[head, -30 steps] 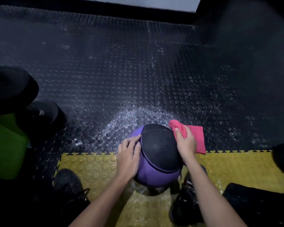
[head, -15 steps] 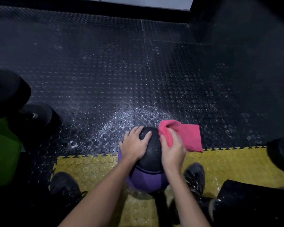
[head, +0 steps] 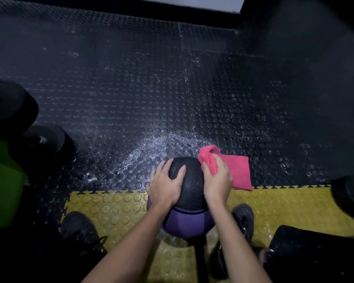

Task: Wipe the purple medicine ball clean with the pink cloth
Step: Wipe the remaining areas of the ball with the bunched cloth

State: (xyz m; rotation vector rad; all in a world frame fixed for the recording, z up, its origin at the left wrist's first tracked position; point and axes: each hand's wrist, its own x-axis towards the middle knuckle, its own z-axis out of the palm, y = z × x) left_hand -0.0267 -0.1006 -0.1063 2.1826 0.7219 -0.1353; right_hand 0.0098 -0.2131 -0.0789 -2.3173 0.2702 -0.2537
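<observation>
1. The purple medicine ball [head: 185, 223] sits at the edge of the yellow floor mat [head: 110, 203], between two shoes [head: 78, 227]. It is placed as it was half a second ago. Since a second ago its black panel has rolled to face up.
2. The left hand [head: 165, 185], which was on the ball's side a second ago, now lies flat on that panel with fingers spread and nothing in its grip.
3. The right hand [head: 218, 181] has its grip curled round the bunched pink cloth [head: 238, 172] at the ball's upper right. The loose end of the cloth trails rightward.
4. The right hand hides where the cloth meets the ball.
5. At left, a dumbbell [head: 43, 137] and a green object [head: 2, 184] are dark and cut off.
</observation>
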